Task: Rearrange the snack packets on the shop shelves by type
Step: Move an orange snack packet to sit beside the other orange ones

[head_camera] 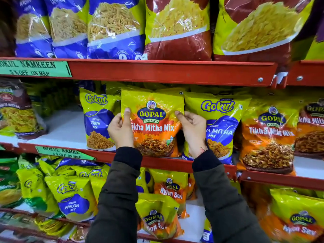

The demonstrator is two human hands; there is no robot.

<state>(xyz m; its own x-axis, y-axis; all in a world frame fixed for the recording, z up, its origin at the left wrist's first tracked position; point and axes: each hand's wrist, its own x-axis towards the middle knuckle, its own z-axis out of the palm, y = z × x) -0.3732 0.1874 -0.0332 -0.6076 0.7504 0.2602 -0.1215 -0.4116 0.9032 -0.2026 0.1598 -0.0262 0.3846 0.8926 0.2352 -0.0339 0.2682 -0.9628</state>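
Note:
A yellow-and-orange Gopal Tikha Mitha Mix packet (153, 120) stands upright at the middle shelf's front. My left hand (121, 128) grips its left edge and my right hand (193, 130) grips its right edge. To its left stands a Gokul Tikhi Sev packet (98, 120). A Gokul Tikha Mitha Mix packet (221, 123) is on its right, partly behind my right hand. Further right stands another Gopal Tikha Mitha Mix packet (268, 135).
Red shelf rails (166, 71) cross the view. Large blue and maroon packets (114, 27) fill the top shelf. The lower shelf holds Gokul Nylon Sev (73, 199) and Gopal Nylon Sev packets (157, 218). Bare white shelf (64, 127) shows left of the Tikhi Sev packet.

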